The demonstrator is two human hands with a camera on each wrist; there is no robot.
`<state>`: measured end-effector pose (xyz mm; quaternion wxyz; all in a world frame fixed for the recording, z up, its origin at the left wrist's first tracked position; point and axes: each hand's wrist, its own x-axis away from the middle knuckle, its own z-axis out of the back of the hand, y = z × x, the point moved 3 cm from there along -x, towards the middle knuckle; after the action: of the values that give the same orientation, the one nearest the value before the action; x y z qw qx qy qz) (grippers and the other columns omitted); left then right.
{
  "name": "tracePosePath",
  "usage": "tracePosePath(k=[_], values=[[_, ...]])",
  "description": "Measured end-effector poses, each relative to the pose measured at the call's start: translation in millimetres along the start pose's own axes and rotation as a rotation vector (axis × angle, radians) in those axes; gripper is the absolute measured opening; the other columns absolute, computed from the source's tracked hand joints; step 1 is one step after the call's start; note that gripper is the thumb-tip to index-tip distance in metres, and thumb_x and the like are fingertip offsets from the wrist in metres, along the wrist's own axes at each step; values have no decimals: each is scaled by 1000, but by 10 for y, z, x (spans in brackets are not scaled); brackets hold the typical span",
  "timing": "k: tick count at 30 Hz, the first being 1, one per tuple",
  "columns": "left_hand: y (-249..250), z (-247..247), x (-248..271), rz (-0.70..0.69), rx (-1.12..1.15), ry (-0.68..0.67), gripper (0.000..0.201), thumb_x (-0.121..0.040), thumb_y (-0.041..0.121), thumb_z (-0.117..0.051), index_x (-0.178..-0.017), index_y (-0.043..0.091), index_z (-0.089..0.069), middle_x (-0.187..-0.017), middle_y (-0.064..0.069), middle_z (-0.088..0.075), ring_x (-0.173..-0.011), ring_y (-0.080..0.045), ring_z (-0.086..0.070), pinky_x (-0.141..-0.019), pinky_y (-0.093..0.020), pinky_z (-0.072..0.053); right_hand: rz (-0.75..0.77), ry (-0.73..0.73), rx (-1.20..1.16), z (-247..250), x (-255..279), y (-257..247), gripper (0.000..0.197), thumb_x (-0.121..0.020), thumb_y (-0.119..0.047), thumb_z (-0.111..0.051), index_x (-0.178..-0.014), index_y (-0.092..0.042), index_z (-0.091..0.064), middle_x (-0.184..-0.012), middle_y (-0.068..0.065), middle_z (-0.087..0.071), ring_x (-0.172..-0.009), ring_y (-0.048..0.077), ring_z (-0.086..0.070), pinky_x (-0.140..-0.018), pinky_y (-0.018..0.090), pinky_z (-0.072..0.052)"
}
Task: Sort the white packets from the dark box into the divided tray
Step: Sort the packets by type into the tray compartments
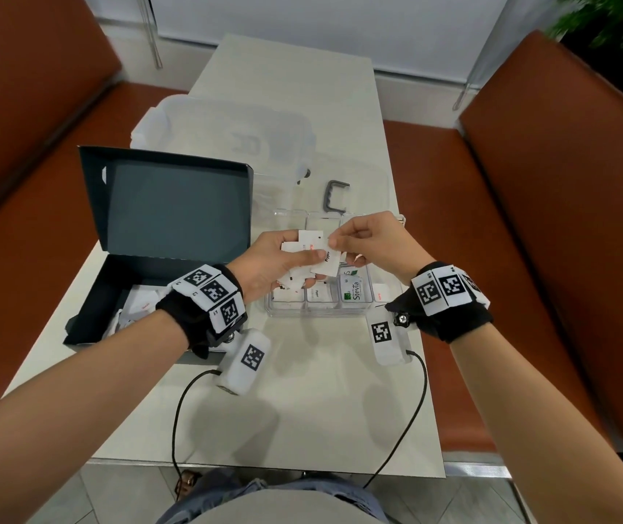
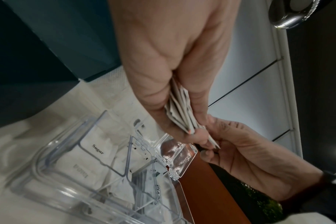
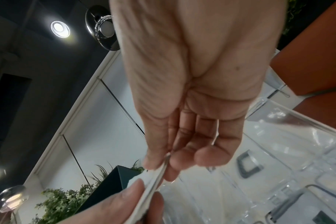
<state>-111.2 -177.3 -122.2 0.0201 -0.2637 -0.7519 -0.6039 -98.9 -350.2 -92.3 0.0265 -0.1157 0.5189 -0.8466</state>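
My left hand (image 1: 283, 259) grips a fanned stack of several white packets (image 1: 311, 255) above the clear divided tray (image 1: 319, 310). In the left wrist view the stack of packets (image 2: 182, 112) is squeezed between thumb and fingers. My right hand (image 1: 355, 240) pinches the top packet's edge between thumb and forefinger; the right wrist view shows that packet (image 3: 157, 180) edge-on. The tray's compartments hold packets, one reading Stevia (image 1: 355, 291), another Sugar (image 2: 98, 149). The dark box (image 1: 139, 289) stands open at left with more white packets (image 1: 139, 306) inside.
A clear plastic lid (image 1: 226, 141) and a grey clip (image 1: 334, 196) lie behind the tray. The table (image 1: 302, 402) is flanked by brown bench seats (image 1: 552, 221). Cables run from the wrist cameras toward the near table edge.
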Motion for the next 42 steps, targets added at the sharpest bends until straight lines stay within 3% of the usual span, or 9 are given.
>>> tracePosePath(k=[4, 8, 11, 13, 15, 17, 21, 25, 42], values=[[18, 23, 73, -26, 17, 36, 29, -84, 3, -70, -112, 0, -66, -91, -15, -71, -66, -25, -68, -52, -28, -55, 44, 99, -8, 20, -35, 16, 6, -80, -14, -76, -85, -11, -74, -69, 2, -67, -52, 0, -55, -55, 10, -44], [45, 113, 152, -72, 46, 141, 30, -85, -1, -68, -114, -9, -61, -89, -20, -64, -62, -26, -64, -50, -27, -51, 0, 229, 60, 26, -73, 200, 8, -81, -16, -75, -76, -22, -71, -78, -5, -71, -72, 1, -65, -67, 10, -45], [51, 127, 205, -82, 66, 159, 34, -86, -3, -66, -118, -12, -57, -89, -21, -62, -60, -24, -64, -51, -28, -50, -53, 168, 239, -160, -81, 368, 5, -81, -20, -76, -78, -19, -71, -80, 0, -72, -77, 12, -66, -67, 17, -48], [50, 123, 240, -82, 65, 164, 35, -87, -3, -66, -119, -12, -56, -90, -21, -63, -62, -25, -65, -51, -27, -51, -72, 126, 370, -289, -102, 435, 6, -80, -24, -76, -80, -19, -72, -77, -3, -70, -81, 16, -66, -77, 29, -53], [45, 127, 265, -80, 66, 166, 35, -87, -3, -66, -119, -12, -57, -91, -22, -63, -64, -25, -65, -51, -27, -52, -90, 106, 497, -383, -133, 468, 6, -80, -29, -75, -80, -24, -72, -70, -10, -63, -82, 16, -61, -89, 40, -48], [36, 139, 288, -80, 69, 168, 34, -87, -3, -66, -119, -12, -57, -90, -22, -63, -65, -26, -64, -51, -27, -52, -99, 115, 591, -439, -161, 486, 7, -80, -34, -73, -81, -27, -71, -70, -13, -60, -81, 14, -55, -94, 41, -40], [8, 194, 323, -75, 74, 190, 34, -87, -2, -67, -118, -11, -58, -93, -23, -63, -68, -26, -65, -52, -27, -53, -29, 148, 771, -546, -176, 505, 6, -83, -35, -69, -82, -30, -71, -78, -11, -65, -86, 16, -54, -82, 37, -24], [2, 243, 337, -77, 79, 202, 33, -86, -1, -68, -117, -8, -59, -94, -22, -63, -67, -24, -67, -53, -27, -53, 80, 152, 978, -656, -180, 503, 7, -84, -32, -68, -87, -28, -73, -88, -6, -66, -94, 22, -51, -77, 37, -21], [37, 191, 277, -87, 85, 184, 24, -86, -2, -68, -109, -6, -61, -83, -17, -64, -65, -25, -64, -50, -27, -50, 67, -106, 1250, -684, -166, 424, 13, -83, -33, -68, -94, -37, -66, -91, -12, -66, -101, 18, -48, -92, 49, -23]])
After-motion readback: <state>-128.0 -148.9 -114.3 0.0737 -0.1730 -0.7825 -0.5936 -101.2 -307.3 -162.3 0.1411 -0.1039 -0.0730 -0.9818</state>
